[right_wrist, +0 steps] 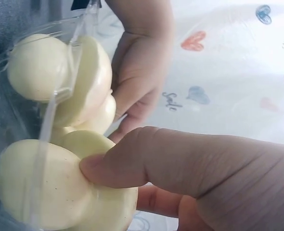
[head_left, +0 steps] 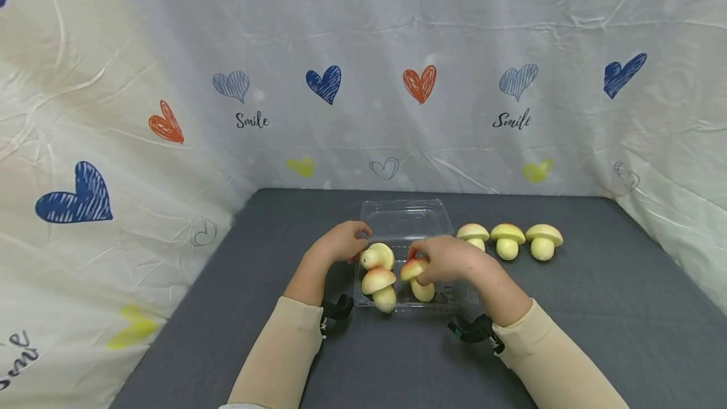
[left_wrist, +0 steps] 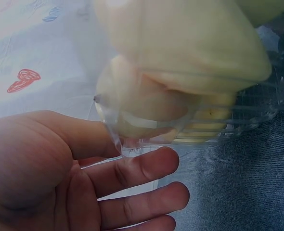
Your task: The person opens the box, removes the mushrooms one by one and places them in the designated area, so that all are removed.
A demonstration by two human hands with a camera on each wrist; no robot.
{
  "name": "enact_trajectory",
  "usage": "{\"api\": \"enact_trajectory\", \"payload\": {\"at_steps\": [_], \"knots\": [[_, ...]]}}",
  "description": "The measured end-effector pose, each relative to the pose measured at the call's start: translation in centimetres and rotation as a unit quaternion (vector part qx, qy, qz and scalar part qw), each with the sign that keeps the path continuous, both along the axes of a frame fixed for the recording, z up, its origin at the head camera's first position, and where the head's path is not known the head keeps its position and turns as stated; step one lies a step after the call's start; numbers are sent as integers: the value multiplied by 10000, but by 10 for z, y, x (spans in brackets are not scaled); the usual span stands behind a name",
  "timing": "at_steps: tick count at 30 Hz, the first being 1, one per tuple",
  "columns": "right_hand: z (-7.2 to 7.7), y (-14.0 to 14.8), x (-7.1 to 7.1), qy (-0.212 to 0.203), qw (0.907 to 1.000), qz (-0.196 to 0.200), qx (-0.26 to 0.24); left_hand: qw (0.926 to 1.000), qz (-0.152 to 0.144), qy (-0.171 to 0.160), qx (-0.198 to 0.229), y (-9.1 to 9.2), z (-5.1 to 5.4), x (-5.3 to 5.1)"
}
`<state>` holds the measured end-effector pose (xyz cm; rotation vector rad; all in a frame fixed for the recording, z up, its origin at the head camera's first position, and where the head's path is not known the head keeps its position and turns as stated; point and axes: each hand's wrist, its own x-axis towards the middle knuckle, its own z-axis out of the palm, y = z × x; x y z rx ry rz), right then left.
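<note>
Right hand [head_left: 449, 259] pinches mushroom [head_left: 423, 291] in clear box [head_left: 446, 296]. Left hand [head_left: 341, 242], fingers apart, by box's nine o'clock. Looks like setting-down; next needs soft let-go. Three more mushrooms [head_left: 508, 242], two o'clock.

We see long, plain beige sleeves, the left sleeve [head_left: 278, 355] at seven o'clock and the right sleeve [head_left: 559, 355] at four o'clock, both with smooth cuffs. Beyond them we make out a black left wristband [head_left: 339, 307] and a black right wristband [head_left: 472, 328], the latter showing a small green spot [head_left: 456, 331].
</note>
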<state>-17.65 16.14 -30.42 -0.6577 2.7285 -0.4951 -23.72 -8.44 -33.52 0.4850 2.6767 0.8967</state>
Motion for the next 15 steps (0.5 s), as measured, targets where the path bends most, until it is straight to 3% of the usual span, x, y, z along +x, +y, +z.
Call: {"api": "enact_trajectory", "payload": {"at_steps": [15], "knots": [[17,15,7,141,9987,-55,-485,10000,-1,-6,38,0,-1,-1]]}}
